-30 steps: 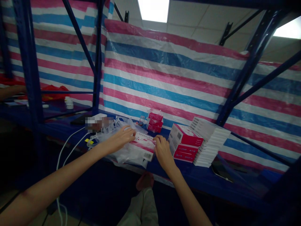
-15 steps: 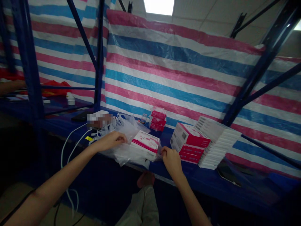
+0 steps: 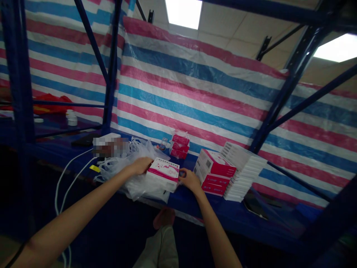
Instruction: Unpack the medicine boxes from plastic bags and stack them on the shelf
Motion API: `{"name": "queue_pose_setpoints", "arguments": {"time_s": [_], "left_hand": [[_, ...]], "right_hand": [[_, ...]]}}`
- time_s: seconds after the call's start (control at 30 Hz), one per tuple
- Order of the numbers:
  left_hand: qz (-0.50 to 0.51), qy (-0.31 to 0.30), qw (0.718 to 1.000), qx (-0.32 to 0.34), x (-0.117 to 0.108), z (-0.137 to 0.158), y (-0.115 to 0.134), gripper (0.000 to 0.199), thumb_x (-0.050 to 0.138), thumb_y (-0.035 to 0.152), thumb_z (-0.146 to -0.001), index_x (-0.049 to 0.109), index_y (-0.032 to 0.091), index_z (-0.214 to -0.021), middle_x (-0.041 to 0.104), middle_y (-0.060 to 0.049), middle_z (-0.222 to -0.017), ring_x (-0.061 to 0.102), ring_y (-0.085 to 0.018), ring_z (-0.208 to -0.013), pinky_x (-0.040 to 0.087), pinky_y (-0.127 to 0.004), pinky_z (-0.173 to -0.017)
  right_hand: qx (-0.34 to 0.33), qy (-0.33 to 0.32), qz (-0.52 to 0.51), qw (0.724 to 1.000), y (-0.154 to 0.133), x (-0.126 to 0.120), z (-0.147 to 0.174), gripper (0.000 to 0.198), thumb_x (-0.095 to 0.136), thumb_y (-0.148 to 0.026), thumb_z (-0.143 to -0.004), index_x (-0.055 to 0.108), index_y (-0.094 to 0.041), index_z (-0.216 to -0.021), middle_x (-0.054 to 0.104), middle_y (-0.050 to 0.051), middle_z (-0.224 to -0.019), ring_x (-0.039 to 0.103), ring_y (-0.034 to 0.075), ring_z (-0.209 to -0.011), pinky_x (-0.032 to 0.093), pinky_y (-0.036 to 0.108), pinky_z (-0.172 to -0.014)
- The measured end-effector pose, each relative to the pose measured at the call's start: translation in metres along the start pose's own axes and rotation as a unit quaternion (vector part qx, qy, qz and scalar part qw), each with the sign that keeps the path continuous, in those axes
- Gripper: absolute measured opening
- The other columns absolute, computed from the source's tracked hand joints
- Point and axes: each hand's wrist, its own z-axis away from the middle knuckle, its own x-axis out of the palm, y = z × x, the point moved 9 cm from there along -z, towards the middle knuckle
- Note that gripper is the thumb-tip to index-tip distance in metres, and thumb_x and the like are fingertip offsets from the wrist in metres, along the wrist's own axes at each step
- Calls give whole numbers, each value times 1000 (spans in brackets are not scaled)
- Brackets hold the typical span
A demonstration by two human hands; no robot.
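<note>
A white and pink cardboard box (image 3: 164, 171) lies at the shelf's front edge, on or partly in clear plastic bags (image 3: 136, 187). My left hand (image 3: 141, 165) is closed at the box's left side, its fingertips partly hidden behind the box. On the other side, my right hand (image 3: 191, 179) grips the right edge, thumb and fingers curled in. Right of that hand stands a stack of similar pink and white boxes (image 3: 213, 173). Against it leans a tall stack of thin white boxes (image 3: 245, 173).
Smaller pink boxes (image 3: 180, 145) and a small clear bottle (image 3: 163, 143) stand behind. A dark phone-like device (image 3: 255, 209) lies at right. White cables (image 3: 63, 186) hang off the front at left. Blue uprights (image 3: 111, 67) and a striped sheet (image 3: 189, 85) bound the shelf.
The camera has turned slightly, shifting the scene left. Both hands have moved in from the plastic at the box's sides to the box itself.
</note>
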Motion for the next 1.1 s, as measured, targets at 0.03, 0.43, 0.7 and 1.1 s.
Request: {"name": "queue_pose_setpoints", "arguments": {"time_s": [0.03,0.43,0.7,1.1], "left_hand": [[-3,-20,1000,11,2,5,0,27,47,20,-76,63,15,-97,64,-12,-100,58,-26,-93,42,-31,-77],[36,103,980,164,-54,77,51,39,28,0,-74,60,19,-85,58,-3,-107,50,-15,-104,35,-32,-95],[51,157,981,102,-37,40,40,34,35,18,-85,55,13,-112,59,-11,-115,53,-20,-107,38,-35,-95],[111,161,981,-3,-40,43,30,37,39,26,-82,56,9,-110,63,-13,-104,59,-23,-95,43,-34,-86]], "right_hand": [[-17,-10,8,1000,-1,0,6,37,59,-36,-73,59,-25,-108,67,1,-83,61,20,-83,42,27,-66],[-201,-9,-107,974,-55,-47,33,53,65,-47,-69,54,-21,-113,56,6,-110,53,20,-99,41,34,-86],[-264,-235,33,935,-119,2,-6,100,77,-47,-47,35,-19,-134,40,10,-135,41,28,-121,31,38,-102],[-177,-211,44,960,-115,1,-13,107,82,-45,-34,39,-22,-129,46,12,-130,47,34,-113,38,45,-95]]}}
